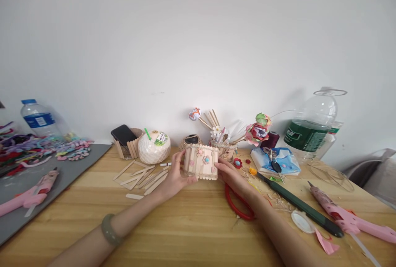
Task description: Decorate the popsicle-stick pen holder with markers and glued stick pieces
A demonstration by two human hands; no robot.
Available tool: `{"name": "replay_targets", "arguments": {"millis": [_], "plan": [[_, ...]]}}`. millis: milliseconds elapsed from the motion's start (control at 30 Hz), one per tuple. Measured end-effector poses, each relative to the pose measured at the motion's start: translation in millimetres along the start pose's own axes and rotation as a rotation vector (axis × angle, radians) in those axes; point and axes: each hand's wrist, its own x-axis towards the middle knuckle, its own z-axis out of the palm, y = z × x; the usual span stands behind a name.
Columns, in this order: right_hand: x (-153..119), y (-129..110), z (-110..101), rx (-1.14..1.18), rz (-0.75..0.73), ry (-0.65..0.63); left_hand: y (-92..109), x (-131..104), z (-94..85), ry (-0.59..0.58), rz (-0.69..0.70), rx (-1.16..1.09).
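Note:
Between my two hands is a small popsicle-stick pot [198, 167], trimmed with twine along its edges and decorated with pink and blue flowers and hearts. My left hand [175, 176] wraps its left side, thumb along the lower edge. On the right side, my right hand [230, 178] grips it with fingertips against the wall. It appears raised a little above the wooden table [148, 226]. Red-handled scissors [238, 207] lie under my right wrist, partly hidden. Loose wooden sticks [154, 181] are scattered left of my left hand.
Behind stand a stick holder with a phone [123, 135], a white coconut [154, 149] and a pot of paper flowers [227, 147]. At right are a green cutter [303, 205], a pink glue gun [346, 215] and a large bottle [312, 131]. Another glue gun [34, 193] lies left.

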Motion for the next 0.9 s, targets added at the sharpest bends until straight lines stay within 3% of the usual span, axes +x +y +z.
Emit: {"name": "replay_targets", "arguments": {"millis": [233,500,700,900], "plan": [[-2,-3,1,0.018,0.013,-0.056,3,-4,-0.5,0.019,0.098,0.050],[0,2,5,0.052,0.008,-0.059,12,-18,12.9,0.165,0.231,0.237],[-3,-1,6,0.015,-0.041,-0.008,21,-33,24.3,0.258,0.519,0.500],[-7,-3,8,-0.043,-0.086,0.061,15,-40,23.5,0.300,0.827,0.701]]}}
